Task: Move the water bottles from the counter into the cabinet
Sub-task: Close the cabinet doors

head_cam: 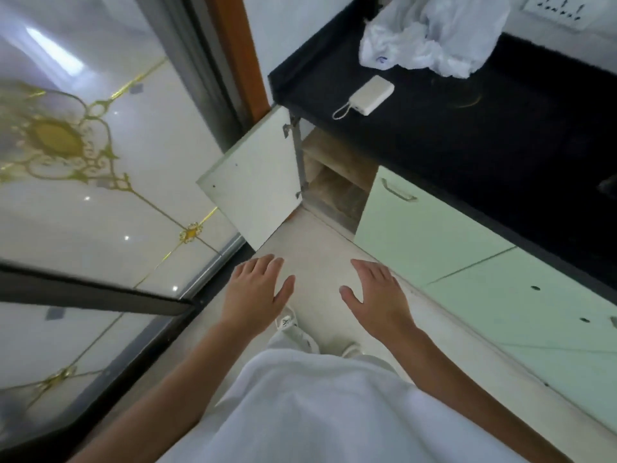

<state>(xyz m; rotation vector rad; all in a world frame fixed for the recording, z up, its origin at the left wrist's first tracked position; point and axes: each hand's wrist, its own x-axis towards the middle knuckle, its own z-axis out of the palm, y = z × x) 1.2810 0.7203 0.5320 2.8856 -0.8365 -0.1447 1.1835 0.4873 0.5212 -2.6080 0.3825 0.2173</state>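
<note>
No legible text or labels

Your counter (450, 135) is a black stone-like slab with a fine speckle and a dull sheen, and on it lie a crinkled, thin translucent plastic bag (434, 35) and a smooth matt white plastic power bank (372, 94). The open cabinet door (253, 182) shows you a flat matt white laminate face with grey metal hinges (289, 127), the cabinet (337, 175) inside looks like raw, grainy wood board, and the pale green fronts (434, 235) beside it are smooth and slightly glossy with a metal handle (399, 190). Left of you the floor tile (100, 202) is highly polished and mirror-glossy with gold inlay, while your white garment (317, 412) is soft matt cloth.
</note>
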